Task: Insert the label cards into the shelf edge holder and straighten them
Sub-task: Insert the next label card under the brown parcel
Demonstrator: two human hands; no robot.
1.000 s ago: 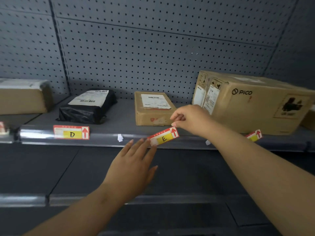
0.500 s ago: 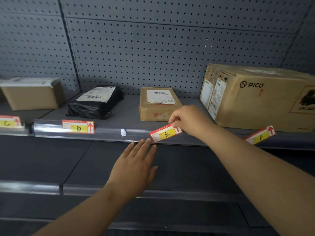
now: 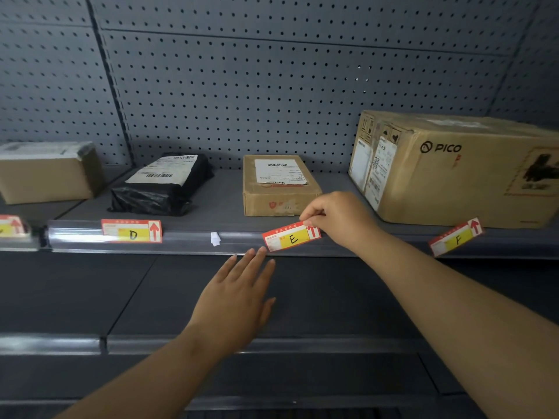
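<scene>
Pinching the tilted E card [image 3: 290,238] by its upper right corner with the right hand [image 3: 338,219], at the shelf edge holder [image 3: 187,241]. Holding the left hand [image 3: 239,297] flat, fingers straight, just below the card's left end.

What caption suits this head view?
Right hand pinches tilted card E at the shelf edge holder; open left hand just below; card D sits level.

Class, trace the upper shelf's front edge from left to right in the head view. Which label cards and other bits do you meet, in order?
cut-off label card → D card → white paper scrap → E card, tilted, pinched by the right hand → F card, tilted
</scene>
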